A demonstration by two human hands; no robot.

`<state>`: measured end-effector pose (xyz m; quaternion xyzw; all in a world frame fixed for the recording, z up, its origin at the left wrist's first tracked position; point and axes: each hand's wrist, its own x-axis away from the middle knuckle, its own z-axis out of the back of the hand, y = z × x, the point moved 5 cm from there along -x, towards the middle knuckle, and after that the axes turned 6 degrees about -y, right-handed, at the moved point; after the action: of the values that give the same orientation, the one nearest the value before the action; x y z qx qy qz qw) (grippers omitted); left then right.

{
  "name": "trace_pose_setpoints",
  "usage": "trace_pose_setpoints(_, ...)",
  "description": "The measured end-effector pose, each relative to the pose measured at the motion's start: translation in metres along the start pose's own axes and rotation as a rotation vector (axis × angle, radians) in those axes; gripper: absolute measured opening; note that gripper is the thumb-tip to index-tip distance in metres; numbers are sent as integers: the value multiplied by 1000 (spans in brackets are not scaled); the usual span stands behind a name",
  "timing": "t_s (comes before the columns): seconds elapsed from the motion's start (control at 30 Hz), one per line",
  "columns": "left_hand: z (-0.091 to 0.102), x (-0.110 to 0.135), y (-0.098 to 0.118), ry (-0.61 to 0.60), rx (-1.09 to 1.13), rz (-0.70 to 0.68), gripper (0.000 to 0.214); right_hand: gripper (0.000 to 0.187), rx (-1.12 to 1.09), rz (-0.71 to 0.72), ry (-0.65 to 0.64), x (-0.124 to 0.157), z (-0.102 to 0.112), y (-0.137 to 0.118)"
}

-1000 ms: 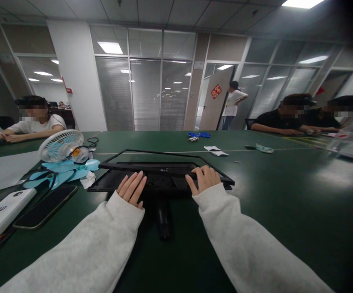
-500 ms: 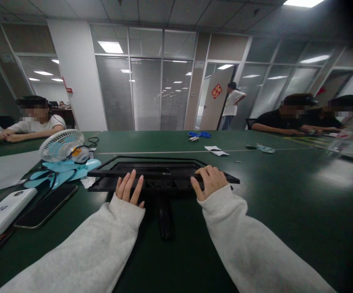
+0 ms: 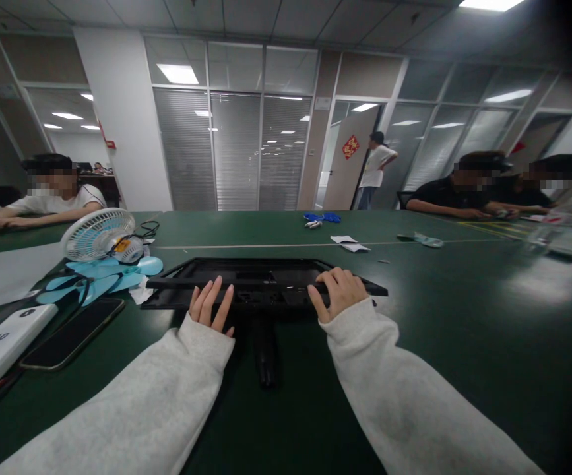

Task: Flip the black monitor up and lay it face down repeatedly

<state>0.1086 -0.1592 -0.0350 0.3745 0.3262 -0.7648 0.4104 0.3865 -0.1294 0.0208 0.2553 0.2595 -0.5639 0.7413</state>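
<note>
A rectangular black plastic frame (image 3: 272,287) is being pinched by the right hand (image 3: 341,294) and touched by the spread left hand (image 3: 210,307), over but not yet flush with a flat black casing (image 3: 258,301).

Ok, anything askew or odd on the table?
Yes: the thin black rectangular frame looks skewed, its near edge raised and right corner jutting past the flat black panel beneath. Crumpled white paper lies by its left end.

An office: glass partitions (image 3: 236,152) with blinds, tiled ceiling (image 3: 295,25), long green table (image 3: 464,343).
</note>
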Motion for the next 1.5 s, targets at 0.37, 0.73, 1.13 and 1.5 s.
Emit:
trace_pose_setpoints(0.37,1,2,4,-36,25,-44,64,35,4,27,-2,0,-1,-6)
trace_pose_setpoints(0.73,0,2,6,-30,-20,-69,65,33,-17,85,81,1,-1,-8)
trace_pose_setpoints(1.13,0,0,6,-37,-53,-106,59,37,13,37,65,2,-2,-7)
trace_pose_setpoints(1.5,0,0,5,-26,-64,-109,60,37,10,40,39,2,-5,-7)
